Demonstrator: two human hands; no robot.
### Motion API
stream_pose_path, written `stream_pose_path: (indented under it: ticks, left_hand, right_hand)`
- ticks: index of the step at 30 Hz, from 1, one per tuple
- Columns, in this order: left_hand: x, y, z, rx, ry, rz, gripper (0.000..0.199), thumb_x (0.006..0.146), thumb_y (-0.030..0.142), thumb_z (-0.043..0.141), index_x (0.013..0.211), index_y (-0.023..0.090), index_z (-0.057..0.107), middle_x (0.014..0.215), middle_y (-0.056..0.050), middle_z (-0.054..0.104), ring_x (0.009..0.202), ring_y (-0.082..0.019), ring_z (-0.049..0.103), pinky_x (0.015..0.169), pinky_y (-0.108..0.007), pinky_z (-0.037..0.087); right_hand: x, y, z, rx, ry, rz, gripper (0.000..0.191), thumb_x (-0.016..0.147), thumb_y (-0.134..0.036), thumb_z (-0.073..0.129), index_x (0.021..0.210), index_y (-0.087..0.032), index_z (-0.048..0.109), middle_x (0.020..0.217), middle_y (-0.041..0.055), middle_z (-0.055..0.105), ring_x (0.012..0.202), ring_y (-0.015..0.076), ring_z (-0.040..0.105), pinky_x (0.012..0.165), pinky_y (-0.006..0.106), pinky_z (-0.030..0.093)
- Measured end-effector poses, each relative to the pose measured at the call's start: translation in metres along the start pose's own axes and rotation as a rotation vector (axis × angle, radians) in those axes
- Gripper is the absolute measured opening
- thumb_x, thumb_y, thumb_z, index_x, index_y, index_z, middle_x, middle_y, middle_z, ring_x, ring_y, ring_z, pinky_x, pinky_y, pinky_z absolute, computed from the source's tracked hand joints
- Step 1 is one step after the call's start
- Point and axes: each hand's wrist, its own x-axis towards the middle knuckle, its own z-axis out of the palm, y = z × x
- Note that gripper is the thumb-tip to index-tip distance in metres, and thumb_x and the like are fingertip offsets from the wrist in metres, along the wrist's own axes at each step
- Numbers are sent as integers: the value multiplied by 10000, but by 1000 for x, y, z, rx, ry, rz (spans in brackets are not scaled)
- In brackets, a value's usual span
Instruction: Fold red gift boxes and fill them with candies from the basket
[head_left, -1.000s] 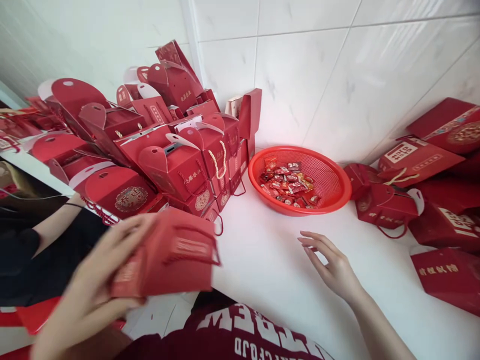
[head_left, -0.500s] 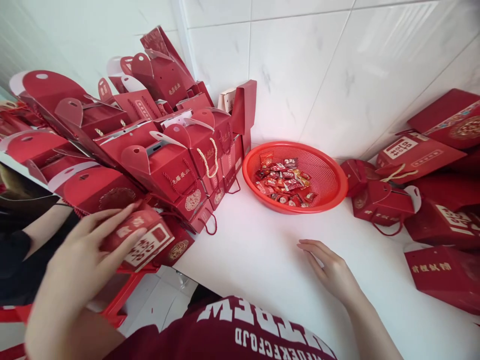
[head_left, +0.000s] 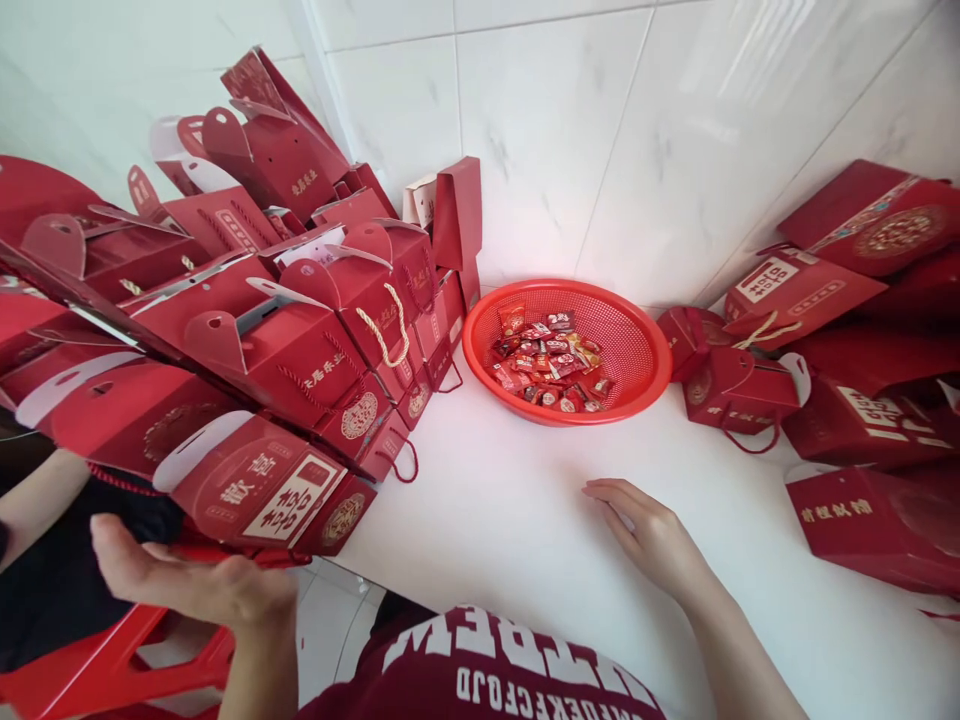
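Note:
My left hand [head_left: 199,580] is just below a red gift box [head_left: 255,485] with a white double-character label, at the near edge of a stack of red boxes [head_left: 281,350]. Its fingers are apart and nothing shows in them. My right hand [head_left: 645,535] rests on the white table [head_left: 480,500] with fingers stretched out and nothing held. Beyond it stands a red plastic basket [head_left: 645,370] with small red wrapped packets [head_left: 551,360] inside.
More red boxes [head_left: 862,520] stand at the right. A tiled wall [head_left: 540,150] is behind the table. At the lower left are a red stool [head_left: 112,660] and another person's arm [head_left: 45,500].
My left hand has come off the labelled box and moved down, its palm turned up. The box now sits in line with the stack. The view has shifted slightly; my right hand is nearly still.

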Motion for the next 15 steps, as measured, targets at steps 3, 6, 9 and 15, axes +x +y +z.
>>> stream_pose_path:
  ticks: [3, 6, 9, 15]
  left_hand:
    - [-25, -19, 16, 156, 96, 166, 1051, 805, 714, 475, 1521, 225, -120, 1604, -128, -63, 1497, -432, -19, 1213, -652, 37]
    - [-38, -30, 32, 211, 34, 158, 1296, 696, 558, 737, 1503, 191, -208, 1585, -217, -150, 1487, -479, -69, 1166, -722, 50]
    - [-37, -33, 45, 183, 61, 80, 1341, 673, 463, 795, 1495, 148, -217, 1570, -289, -127, 1487, -486, -73, 1155, -726, 50]
    - [-37, -44, 63, 135, 103, 8, 1234, 706, 450, 760, 1493, 163, -146, 1572, -310, -84, 1477, -525, -39, 1126, -766, 54]
  right_hand:
    - [2, 0, 1, 4, 6, 2, 270, 1001, -172, 418, 1177, -250, 607, 1205, 58, 673, 1076, 222, 674, 922, 377, 558]
    - [5, -2, 1, 10, -13, 12, 276, 995, -160, 411, 1163, -243, 614, 1189, 60, 681, 1068, 218, 676, 918, 372, 558]
    - [7, -3, 2, 22, -46, 29, 288, 989, -145, 404, 1158, -240, 618, 1168, 58, 689, 1052, 212, 680, 907, 363, 561]
    - [10, -6, 0, 30, -46, 41, 288, 986, -145, 396, 1132, -224, 631, 1128, 73, 705, 1008, 217, 692, 878, 368, 570]
